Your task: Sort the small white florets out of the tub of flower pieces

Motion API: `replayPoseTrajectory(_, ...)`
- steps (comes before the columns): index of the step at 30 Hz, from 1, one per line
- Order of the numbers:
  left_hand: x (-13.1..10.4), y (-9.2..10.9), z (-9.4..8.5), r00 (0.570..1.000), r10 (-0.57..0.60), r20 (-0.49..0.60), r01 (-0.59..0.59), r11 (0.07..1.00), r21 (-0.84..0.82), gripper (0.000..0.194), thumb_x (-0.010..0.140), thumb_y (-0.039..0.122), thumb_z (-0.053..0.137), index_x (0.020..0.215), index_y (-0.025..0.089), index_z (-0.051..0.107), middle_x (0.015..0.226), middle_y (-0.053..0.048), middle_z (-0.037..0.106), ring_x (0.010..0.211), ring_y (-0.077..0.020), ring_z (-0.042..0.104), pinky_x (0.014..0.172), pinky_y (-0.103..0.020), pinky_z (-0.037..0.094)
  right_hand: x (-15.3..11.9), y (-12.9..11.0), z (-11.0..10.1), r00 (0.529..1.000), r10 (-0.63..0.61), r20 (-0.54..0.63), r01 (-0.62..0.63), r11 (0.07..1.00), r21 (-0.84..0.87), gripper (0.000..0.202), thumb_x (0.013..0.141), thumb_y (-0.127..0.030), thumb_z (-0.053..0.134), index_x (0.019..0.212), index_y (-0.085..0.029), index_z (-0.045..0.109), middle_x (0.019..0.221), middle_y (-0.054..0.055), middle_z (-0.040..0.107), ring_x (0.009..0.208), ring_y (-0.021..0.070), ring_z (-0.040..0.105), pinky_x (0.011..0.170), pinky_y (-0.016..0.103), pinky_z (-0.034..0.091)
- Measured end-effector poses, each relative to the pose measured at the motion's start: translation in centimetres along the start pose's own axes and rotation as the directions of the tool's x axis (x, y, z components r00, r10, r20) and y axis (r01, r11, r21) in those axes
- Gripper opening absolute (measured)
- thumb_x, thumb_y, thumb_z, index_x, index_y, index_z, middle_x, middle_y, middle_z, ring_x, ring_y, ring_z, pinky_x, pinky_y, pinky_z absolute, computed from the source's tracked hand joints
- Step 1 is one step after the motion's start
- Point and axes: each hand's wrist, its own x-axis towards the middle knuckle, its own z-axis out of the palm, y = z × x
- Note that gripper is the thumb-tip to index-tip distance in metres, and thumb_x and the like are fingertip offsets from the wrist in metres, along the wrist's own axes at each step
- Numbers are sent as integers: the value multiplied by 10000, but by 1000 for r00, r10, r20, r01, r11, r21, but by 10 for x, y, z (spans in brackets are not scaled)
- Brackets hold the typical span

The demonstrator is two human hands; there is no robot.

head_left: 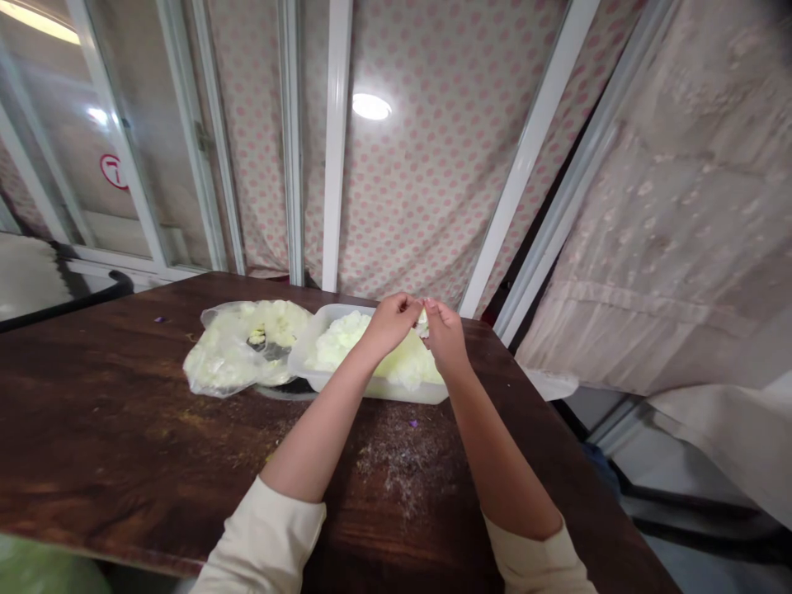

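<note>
My left hand (393, 323) and my right hand (445, 337) meet above a white plastic tub (396, 394), fingertips pinched close together. Between them is a small pale yellow-white petal-like piece (423, 324), partly covered by the fingers; its exact kind is too small to tell. Soft pale yellow pieces (339, 340) are heaped in the tub beneath both hands. To the tub's left lies a clear plastic bag (216, 363) with more pale pieces, and a dark round shape shows partly beside it.
The dark wooden table (124, 412) carries scattered yellow crumbs and whitish specks (402, 462) near my forearms. A small purple scrap (413, 423) lies before the tub. Behind the table stand framed glass panels with a dotted curtain (426, 181); pale cloth (681, 247) hangs at right.
</note>
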Motion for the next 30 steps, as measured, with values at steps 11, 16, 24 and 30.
replayPoseTrajectory(11, -3, 3, -9, 967, 86, -239, 0, 942, 335, 322, 877, 299, 347, 587, 180, 423, 564, -2, 464, 573, -136, 444, 588, -259, 314, -7, -12, 6, 992, -16, 129, 15, 1000, 7, 371, 780, -532, 497, 634, -198, 424, 521, -67, 339, 446, 54, 338, 400, 179, 316)
replayPoseTrajectory(16, 0, -5, -12, 950, 125, -288, -13, 932, 361, 246, 876, 277, 336, 815, 161, 543, 853, -77, 597, 836, -183, 537, 763, -291, 380, -3, -6, 3, 996, 86, -6, -85, 989, 120, 388, 759, -568, 498, 640, -202, 451, 499, -64, 331, 413, 55, 318, 358, 185, 282)
replayPoseTrajectory(24, -1, -1, 5, 999, -34, 1, 33, 981, -193, 288, 794, 375, 495, 604, 160, 470, 543, 31, 446, 533, -99, 478, 555, -225, 381, -1, -6, 0, 998, 64, -6, -63, 993, 101, 404, 766, -581, 484, 693, -186, 525, 483, -56, 397, 395, 56, 326, 342, 195, 244)
replayPoseTrajectory(30, -1, 0, 1, 984, -52, -170, 52, 999, -2, 338, 843, 326, 409, 542, 176, 373, 475, 41, 363, 465, -92, 390, 497, -226, 304, -5, -14, 4, 983, 11, 186, -34, 992, 122, 375, 744, -544, 546, 640, -197, 445, 489, -74, 372, 397, 43, 316, 356, 177, 258)
